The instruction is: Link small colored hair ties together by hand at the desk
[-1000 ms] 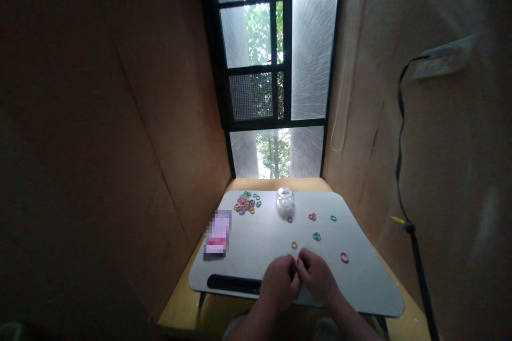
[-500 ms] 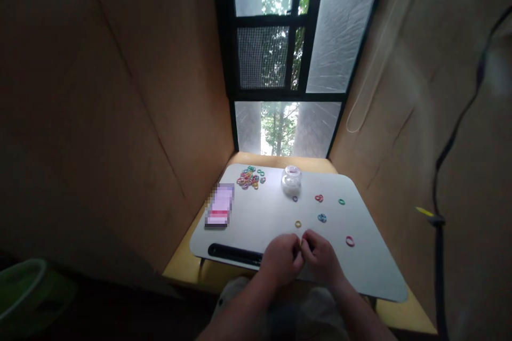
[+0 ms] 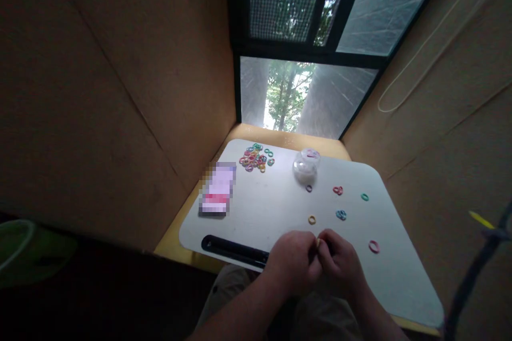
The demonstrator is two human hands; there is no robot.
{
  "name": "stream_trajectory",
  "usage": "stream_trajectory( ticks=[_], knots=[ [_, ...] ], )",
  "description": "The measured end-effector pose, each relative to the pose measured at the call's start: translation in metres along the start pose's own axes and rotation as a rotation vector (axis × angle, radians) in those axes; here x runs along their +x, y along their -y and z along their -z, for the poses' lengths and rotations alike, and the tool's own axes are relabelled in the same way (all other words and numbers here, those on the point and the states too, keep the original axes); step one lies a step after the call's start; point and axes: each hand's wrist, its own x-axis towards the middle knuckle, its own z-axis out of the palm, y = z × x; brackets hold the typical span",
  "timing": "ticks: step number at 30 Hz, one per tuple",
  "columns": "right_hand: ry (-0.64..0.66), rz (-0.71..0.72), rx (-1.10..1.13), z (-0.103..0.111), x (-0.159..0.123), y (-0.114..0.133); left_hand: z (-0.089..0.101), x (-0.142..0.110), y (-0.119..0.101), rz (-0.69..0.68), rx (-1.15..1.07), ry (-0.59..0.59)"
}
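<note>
Near the front edge of a white table, my left hand (image 3: 296,260) and my right hand (image 3: 342,260) meet, fingers closed and fingertips pinched together. Between them shows a bit of a small yellow hair tie (image 3: 319,243), mostly hidden by the fingers. Just beyond the hands lies another yellow hair tie (image 3: 312,219). To its right are a blue cluster of hair ties (image 3: 341,215) and a pink hair tie (image 3: 374,246). Farther back sit a purple hair tie (image 3: 309,188), some red hair ties (image 3: 338,191) and a green hair tie (image 3: 365,197).
A mixed pile of coloured hair ties (image 3: 256,158) lies at the back left of the white table (image 3: 264,202). A clear jar (image 3: 306,167) stands at the back. A phone (image 3: 218,189) lies on the left, behind a black slot (image 3: 232,249). Walls close in on both sides.
The view has tilted down and shifted, so the table looks larger and the window sits higher. Both hands stay pinched together over the front edge, with the yellow bit still between the fingertips.
</note>
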Motion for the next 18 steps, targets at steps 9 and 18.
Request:
stream_trajectory(
  ticks=[9, 18],
  knots=[
    [0.006, -0.012, 0.028, 0.001, 0.001, -0.004, 0.000, 0.002, -0.001, 0.023, -0.014, 0.027],
    [-0.041, 0.005, 0.036, 0.002, 0.001, 0.002, 0.001, -0.001, -0.011, 0.028, 0.063, -0.002]
  ],
)
